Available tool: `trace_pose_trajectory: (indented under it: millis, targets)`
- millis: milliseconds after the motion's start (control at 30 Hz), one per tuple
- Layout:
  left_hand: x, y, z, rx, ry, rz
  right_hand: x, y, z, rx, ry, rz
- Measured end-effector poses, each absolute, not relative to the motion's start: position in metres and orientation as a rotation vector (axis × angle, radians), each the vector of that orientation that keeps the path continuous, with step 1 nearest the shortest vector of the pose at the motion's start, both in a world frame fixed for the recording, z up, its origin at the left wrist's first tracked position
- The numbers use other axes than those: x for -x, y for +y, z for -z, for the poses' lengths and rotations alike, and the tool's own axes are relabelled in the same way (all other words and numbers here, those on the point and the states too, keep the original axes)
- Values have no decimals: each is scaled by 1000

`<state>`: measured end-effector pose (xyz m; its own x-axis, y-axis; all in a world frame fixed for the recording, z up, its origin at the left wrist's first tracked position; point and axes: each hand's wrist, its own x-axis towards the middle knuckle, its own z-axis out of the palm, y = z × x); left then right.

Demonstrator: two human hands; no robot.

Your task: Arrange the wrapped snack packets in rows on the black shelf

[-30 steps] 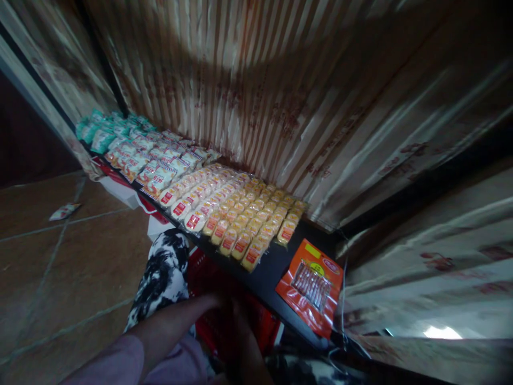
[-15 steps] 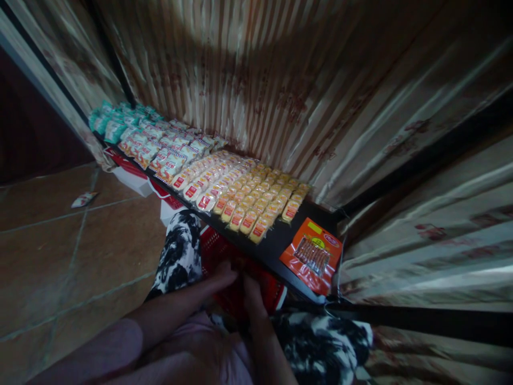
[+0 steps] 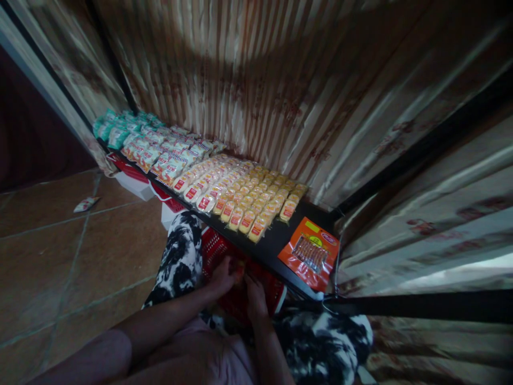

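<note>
Left hand and right hand are close together at the red basket, perhaps for catching any drop; a small dim item is between them, grip cannot be told.

No wording, brand name or number can be read for certain. The orange packet bears a pink-red oval logo with pale lettering, a yellow strip at its top and a yellow patch with dark print, all too small to read. The yellow packs carry red-orange labels, and the pale packs red labels with illegible light print. The white bags show blurred red characters. Whether the curtain's reddish marks are writing cannot be told.
</note>
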<state>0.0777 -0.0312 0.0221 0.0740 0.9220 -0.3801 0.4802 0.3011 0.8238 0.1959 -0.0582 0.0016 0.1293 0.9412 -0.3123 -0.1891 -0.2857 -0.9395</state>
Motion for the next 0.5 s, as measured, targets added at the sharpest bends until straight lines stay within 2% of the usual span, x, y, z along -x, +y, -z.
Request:
trace_pose_trajectory:
  millis: [333,500]
  targets:
    - [-74,-27,-12,-1355,1565,-520,-201,-56,-8,1516,-810,-1425]
    - [-74,-28,-21,-1373,1585,-568,-202,-54,-14,1443,-860,-1483]
